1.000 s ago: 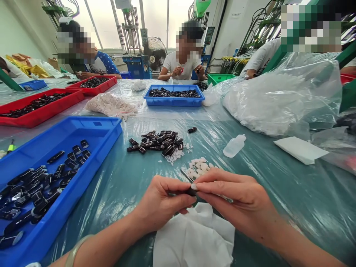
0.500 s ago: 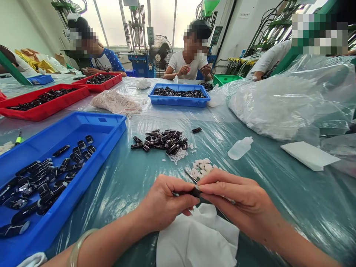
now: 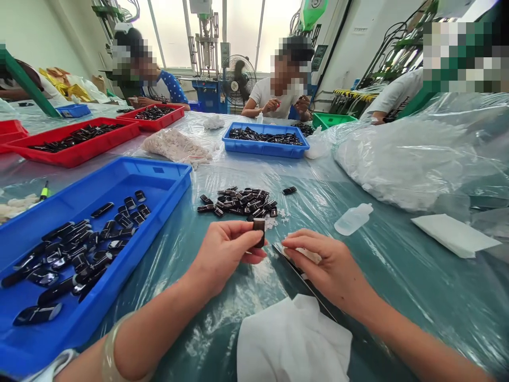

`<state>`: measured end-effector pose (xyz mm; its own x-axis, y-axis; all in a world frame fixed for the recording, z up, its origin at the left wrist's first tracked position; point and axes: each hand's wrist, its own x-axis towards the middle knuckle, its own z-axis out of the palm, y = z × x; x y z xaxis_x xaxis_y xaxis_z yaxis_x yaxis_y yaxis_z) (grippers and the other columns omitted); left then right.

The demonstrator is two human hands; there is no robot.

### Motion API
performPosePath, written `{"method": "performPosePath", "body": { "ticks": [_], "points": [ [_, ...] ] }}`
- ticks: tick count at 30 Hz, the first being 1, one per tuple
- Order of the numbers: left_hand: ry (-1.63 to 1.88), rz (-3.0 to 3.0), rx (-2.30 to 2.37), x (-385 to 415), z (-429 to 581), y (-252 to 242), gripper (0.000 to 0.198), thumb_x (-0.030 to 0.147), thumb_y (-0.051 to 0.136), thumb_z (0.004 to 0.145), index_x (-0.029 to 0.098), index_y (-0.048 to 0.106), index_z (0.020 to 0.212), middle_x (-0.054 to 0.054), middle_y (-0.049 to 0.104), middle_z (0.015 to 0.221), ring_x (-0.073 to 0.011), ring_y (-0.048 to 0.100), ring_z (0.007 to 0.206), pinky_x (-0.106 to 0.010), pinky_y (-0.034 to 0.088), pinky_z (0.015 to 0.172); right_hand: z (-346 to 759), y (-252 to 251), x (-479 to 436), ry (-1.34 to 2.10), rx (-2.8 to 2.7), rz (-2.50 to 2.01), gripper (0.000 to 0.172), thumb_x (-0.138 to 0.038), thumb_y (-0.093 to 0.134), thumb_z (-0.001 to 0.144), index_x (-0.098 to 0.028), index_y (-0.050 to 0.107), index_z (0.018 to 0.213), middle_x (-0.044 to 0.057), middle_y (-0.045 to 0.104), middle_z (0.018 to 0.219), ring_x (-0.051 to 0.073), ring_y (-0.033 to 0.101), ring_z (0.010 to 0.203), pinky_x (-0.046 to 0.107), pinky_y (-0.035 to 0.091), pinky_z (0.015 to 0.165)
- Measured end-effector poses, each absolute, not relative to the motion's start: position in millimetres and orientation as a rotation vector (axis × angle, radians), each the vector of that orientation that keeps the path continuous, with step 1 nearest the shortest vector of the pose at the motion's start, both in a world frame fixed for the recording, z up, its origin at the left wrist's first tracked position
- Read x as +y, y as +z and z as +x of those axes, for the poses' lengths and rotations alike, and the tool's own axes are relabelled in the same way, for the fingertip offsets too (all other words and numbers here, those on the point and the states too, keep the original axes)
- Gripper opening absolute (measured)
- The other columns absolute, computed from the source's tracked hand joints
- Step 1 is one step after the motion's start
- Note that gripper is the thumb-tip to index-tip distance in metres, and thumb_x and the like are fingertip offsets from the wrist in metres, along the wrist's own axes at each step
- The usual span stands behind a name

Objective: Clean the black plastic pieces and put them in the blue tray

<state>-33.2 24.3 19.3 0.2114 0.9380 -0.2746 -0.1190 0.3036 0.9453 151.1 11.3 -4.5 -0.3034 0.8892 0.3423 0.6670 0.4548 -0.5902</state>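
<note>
Between thumb and fingers, my left hand (image 3: 228, 252) grips a small dark glossy rectangular piece (image 3: 259, 227), held upright above the table. My right hand (image 3: 332, 265) is to the right, its thumb and index finger pinched together over a small heap of white chunks (image 3: 312, 255), mostly hidden by the fingers. Whatever is in that pinch is too small to make out. Slim metal tweezers (image 3: 312, 291) lie slanted below the right hand. A white cloth (image 3: 292, 339) is spread nearest me. Beyond my hands is a pile of similar black pieces (image 3: 246, 201).
On the left, a large blue tray (image 3: 159, 209) holds black pieces. Farther back are red trays (image 3: 89, 151) and a smaller blue tray (image 3: 264, 150). A clear bottle (image 3: 353, 219), folded white paper (image 3: 453, 233) and a big plastic bag (image 3: 397, 159) lie right. Several people sit around.
My hands have come apart. The left one has lifted the dark piece up and left; the right one has moved to the white chunks. The view has shifted slightly.
</note>
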Motion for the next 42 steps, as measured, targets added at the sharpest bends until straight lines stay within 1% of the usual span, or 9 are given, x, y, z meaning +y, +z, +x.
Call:
{"method": "performPosePath", "body": {
  "ticks": [4,6,11,13,19,22,27,32,42],
  "points": [
    [0.967,0.878,0.986,27,-35,16,0.027,0.036,0.061,0.074,0.010,0.068,0.073,-0.006,0.067,0.071,-0.0127,0.062,0.057,-0.020,0.051,0.051,132,-7,32,0.369,-2.275,-1.408,0.017,-0.010,0.053,0.079,-0.018,0.066,0.072,0.004,0.065,0.074,0.017,0.060,0.072,0.029,0.047,0.064],
    [0.964,0.843,0.953,26,-34,15,0.030,0.037,0.057,0.078,0.009,0.069,0.077,-0.008,0.067,0.070,-0.0128,0.063,0.056,-0.020,0.051,0.050,122,-11,41,0.305,-2.347,-1.518,0.015,-0.013,0.055,0.080,-0.016,0.063,0.068,0.003,0.062,0.071,0.017,0.058,0.073,0.031,0.046,0.066],
    [0.944,0.799,0.929,24,-33,14,0.033,0.036,0.052,0.082,0.007,0.068,0.080,-0.010,0.068,0.071,-0.0129,0.063,0.054,-0.020,0.051,0.047,103,-17,49,0.211,-2.390,-1.725,0.018,-0.030,0.053,0.087,-0.014,0.059,0.092,0.003,0.062,0.093,0.015,0.059,0.082,0.036,0.049,0.073],
    [0.941,0.798,0.919,24,-33,14,0.033,0.036,0.053,0.081,0.006,0.068,0.079,-0.010,0.067,0.071,-0.0126,0.062,0.053,-0.019,0.050,0.047,101,-16,48,0.231,-2.381,-1.737,0.018,-0.030,0.053,0.087,-0.014,0.059,0.091,0.003,0.062,0.093,0.016,0.059,0.083,0.036,0.048,0.074],
    [0.906,0.864,0.888,22,-32,13,0.032,0.038,0.058,0.077,0.007,0.067,0.075,-0.008,0.064,0.070,-0.0122,0.061,0.056,-0.018,0.049,0.049,122,3,34,0.422,-2.142,-1.682,0.015,-0.019,0.049,0.082,-0.016,0.057,0.069,0.003,0.061,0.067,0.017,0.056,0.064,0.032,0.042,0.063],
    [0.856,0.924,0.908,17,-27,12,0.027,0.035,0.060,0.074,0.008,0.067,0.070,-0.006,0.063,0.069,-0.0106,0.059,0.054,-0.018,0.047,0.047,141,13,19,0.587,-1.987,-1.610,0.019,-0.025,0.050,0.080,-0.018,0.058,0.065,0.001,0.063,0.061,0.015,0.056,0.057,0.027,0.042,0.056],
    [0.674,1.071,0.910,9,-14,-1,0.027,0.034,0.062,0.068,0.008,0.064,0.061,-0.003,0.057,0.052,-0.0079,0.052,0.044,-0.018,0.042,0.045,164,4,5,0.794,-1.752,-1.489,0.018,-0.031,0.058,0.073,-0.016,0.060,0.064,0.002,0.063,0.058,0.015,0.058,0.054,0.024,0.046,0.051],
    [0.608,1.119,0.859,11,-10,-17,0.035,0.043,0.066,0.063,0.008,0.063,0.061,-0.002,0.056,0.053,-0.0086,0.052,0.045,-0.019,0.042,0.046,166,-2,-1,1.111,-1.312,-1.374,0.016,-0.029,0.073,0.058,-0.015,0.064,0.059,-0.001,0.060,0.054,0.011,0.052,0.050,0.021,0.042,0.049],
    [0.585,1.225,0.706,10,-10,-14,0.042,0.049,0.064,0.067,0.007,0.070,0.068,0.000,0.051,0.050,-0.0037,0.041,0.042,-0.015,0.031,0.043,153,15,-11,1.177,-1.239,-1.267,0.011,-0.024,0.073,0.061,-0.016,0.068,0.056,0.000,0.059,0.054,0.010,0.050,0.052,0.020,0.040,0.050]
  ]
}}
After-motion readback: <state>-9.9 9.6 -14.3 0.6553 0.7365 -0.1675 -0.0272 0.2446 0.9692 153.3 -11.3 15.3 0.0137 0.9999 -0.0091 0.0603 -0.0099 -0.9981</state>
